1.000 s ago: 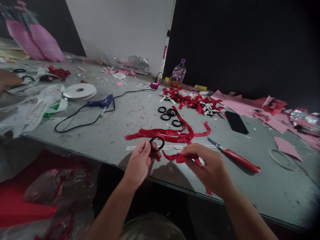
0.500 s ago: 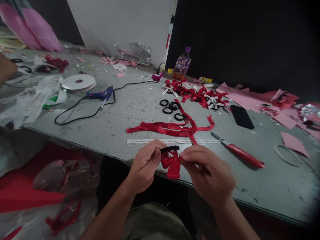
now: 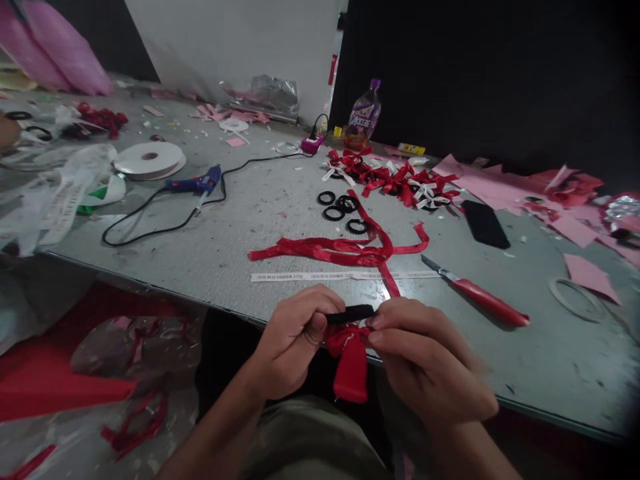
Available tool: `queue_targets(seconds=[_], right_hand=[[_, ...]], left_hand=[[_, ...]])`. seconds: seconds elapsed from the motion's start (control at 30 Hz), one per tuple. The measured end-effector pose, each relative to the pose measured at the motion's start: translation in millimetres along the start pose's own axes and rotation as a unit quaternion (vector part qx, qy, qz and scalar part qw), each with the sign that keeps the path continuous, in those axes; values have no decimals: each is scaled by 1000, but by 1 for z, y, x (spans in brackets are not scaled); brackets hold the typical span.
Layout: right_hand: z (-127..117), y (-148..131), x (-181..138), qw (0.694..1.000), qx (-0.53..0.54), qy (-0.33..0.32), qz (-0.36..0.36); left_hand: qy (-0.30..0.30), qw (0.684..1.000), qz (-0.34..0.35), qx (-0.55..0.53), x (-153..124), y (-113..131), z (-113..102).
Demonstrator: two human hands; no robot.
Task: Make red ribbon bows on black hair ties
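Note:
Between my hands, at the table's front edge, is a black hair tie (image 3: pixel 351 314) with a red ribbon bow (image 3: pixel 351 363) hanging below it. My left hand (image 3: pixel 295 337) is closed on the left end of the hair tie, thumb pressed against it. The fingers of my right hand (image 3: pixel 430 357) pinch the right side of the red bow, close to the hair tie's right end. Just beyond lie red ribbon strips (image 3: pixel 320 251) and a white printed ribbon (image 3: pixel 285 277). Several loose black hair ties (image 3: pixel 334 213) rest behind them.
Right of my hands lies a red-handled knife (image 3: pixel 487 301), with a black phone (image 3: pixel 485 224) behind. A pile of red and white bows (image 3: pixel 395 181) sits farther back near a bottle (image 3: pixel 363 117). To the left are a blue glue gun (image 3: pixel 195 181) with its cord and a ribbon spool (image 3: pixel 149 160).
The hair tie and bow have shifted slightly right and lower. The bow's tail hangs longer, and my right fingers have come nearer the hair tie's end. The view has tilted a little.

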State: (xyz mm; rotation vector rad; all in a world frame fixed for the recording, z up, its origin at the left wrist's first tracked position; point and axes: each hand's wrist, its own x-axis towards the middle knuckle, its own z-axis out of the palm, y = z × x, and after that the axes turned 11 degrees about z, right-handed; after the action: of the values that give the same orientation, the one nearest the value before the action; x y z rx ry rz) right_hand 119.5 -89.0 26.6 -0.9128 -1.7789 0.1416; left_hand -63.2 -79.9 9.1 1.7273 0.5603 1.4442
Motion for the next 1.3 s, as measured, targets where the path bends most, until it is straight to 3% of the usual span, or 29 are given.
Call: queue_targets(seconds=[0.3,0.77,1.07,1.3], right_hand=[[2,-1,-3,1000,3,4,11],[-3,-4,3,998,36,-45,28],[-6,-9,8,996,-32,-73,49],[-6,-9,11,990,-18,-115,81]], left_hand=[[-26,1000,-8,-12,-2,-2,0],[-51,997,-24,-49,-3,-3,-3],[-57,994,-43,-83,-5,-6,-7],[-52,994,-6,-93,-5,-14,-8]])
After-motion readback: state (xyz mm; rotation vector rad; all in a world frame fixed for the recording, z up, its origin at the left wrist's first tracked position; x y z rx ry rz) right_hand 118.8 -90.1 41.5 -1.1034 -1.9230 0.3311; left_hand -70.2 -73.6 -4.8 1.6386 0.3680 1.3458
